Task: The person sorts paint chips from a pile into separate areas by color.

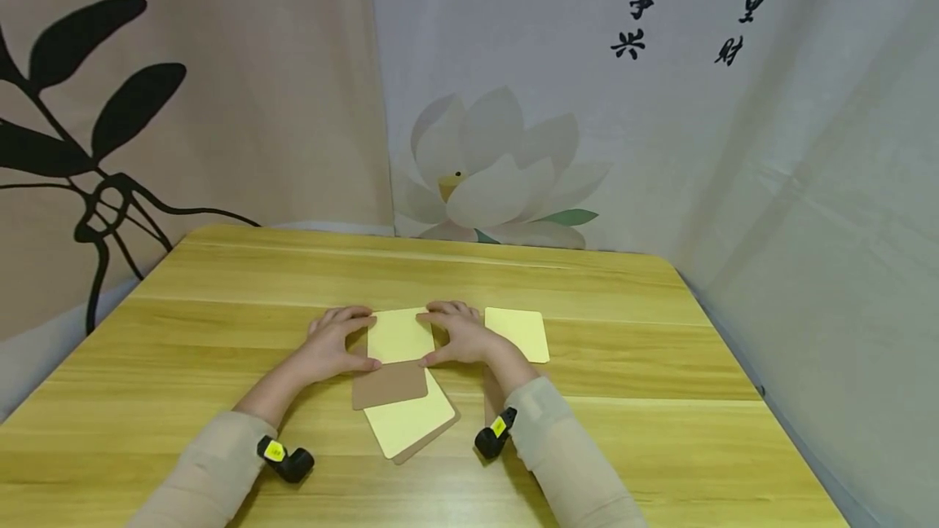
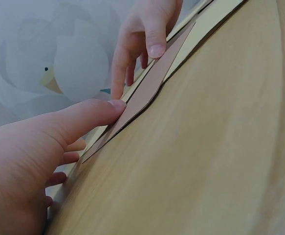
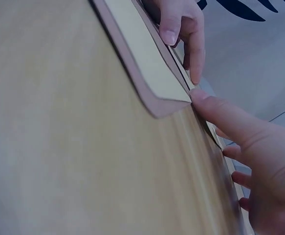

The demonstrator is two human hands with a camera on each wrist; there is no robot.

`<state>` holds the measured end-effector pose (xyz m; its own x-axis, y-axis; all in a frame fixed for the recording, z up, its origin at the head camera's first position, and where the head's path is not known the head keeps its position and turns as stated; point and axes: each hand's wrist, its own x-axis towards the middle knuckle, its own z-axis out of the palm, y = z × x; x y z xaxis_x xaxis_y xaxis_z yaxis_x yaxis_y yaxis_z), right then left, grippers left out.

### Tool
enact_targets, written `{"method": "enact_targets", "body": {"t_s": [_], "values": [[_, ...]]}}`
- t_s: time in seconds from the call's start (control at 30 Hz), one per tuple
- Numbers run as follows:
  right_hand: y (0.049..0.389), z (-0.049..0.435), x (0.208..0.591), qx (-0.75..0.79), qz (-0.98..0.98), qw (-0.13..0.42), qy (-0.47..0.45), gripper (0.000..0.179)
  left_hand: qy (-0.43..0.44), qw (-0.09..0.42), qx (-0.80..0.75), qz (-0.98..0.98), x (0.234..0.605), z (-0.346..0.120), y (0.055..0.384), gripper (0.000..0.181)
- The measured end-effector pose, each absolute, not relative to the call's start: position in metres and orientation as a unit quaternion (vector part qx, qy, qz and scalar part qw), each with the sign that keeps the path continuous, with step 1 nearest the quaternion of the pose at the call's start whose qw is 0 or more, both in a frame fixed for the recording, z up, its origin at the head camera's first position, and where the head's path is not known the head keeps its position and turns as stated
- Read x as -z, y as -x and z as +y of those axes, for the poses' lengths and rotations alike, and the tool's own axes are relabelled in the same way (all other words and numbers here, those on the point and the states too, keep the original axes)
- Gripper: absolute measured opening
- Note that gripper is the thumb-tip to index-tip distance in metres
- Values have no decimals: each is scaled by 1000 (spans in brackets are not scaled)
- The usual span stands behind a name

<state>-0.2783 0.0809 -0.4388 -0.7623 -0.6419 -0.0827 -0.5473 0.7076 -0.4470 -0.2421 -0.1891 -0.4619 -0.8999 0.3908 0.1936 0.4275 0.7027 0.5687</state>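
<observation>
A pale yellow card (image 1: 399, 335) with rounded corners lies between the two hands. My left hand (image 1: 330, 342) holds it at the left side, thumb at the near corner and index finger at the far corner. On the opposite side my right hand (image 1: 464, 336) grips it the same way with thumb and index finger. Just below the thumbs is a brown card (image 1: 389, 385), partly overlapped by the yellow one. Beneath that, a second yellow card (image 1: 414, 418) lies at a slant, with a brown edge (image 1: 429, 439) showing under it.
Another yellow card (image 1: 519, 332) lies right of the right hand. A brown piece (image 1: 493, 396) shows partly beside the right wrist. The wooden table (image 1: 623, 446) meets printed curtains (image 1: 293, 104) at its far edge. Each sleeve carries a black wrist camera (image 1: 295, 465).
</observation>
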Motion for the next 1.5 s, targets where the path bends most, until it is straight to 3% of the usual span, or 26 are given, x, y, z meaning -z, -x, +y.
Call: {"method": "enact_targets", "body": {"t_s": [0.77, 1.5], "values": [[274, 84, 440, 226, 907, 103, 339, 76, 243, 9, 332, -911, 460, -187, 241, 80], [252, 118, 431, 289, 898, 98, 318, 78, 274, 31, 352, -895, 450, -159, 235, 83]]}}
